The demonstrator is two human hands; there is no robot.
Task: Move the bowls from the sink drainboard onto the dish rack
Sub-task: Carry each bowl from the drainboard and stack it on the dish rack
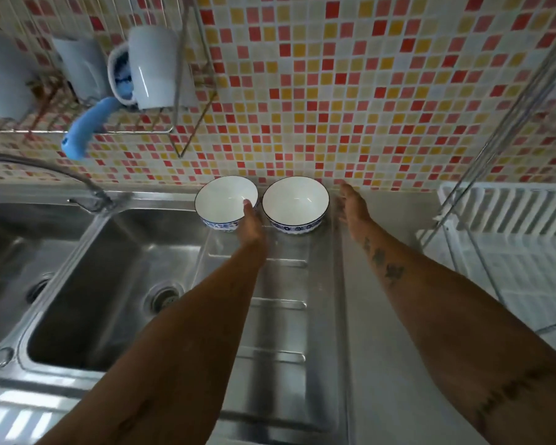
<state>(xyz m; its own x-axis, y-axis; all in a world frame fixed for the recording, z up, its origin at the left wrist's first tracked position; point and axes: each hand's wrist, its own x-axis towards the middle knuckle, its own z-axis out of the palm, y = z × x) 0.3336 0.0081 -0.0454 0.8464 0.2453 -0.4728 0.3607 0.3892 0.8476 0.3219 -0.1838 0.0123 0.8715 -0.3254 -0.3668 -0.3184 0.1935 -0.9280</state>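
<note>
Two white bowls with blue patterned bases stand side by side at the far end of the steel drainboard [280, 284], against the tiled wall. My left hand [251, 224] reaches the right rim of the left bowl [223, 199], thumb at the rim, without a clear grip on it. My right hand [353, 207] is just right of the right bowl [294, 200], fingers apart, holding nothing. The white dish rack [507, 216] sits on the counter at the right.
A double steel sink [109, 277] with a faucet [87, 191] lies to the left. A wall-mounted wire shelf [116, 130] holds white cups and a blue-handled brush [84, 130] above the sink. A chrome rack frame [482, 149] slants over the dish rack.
</note>
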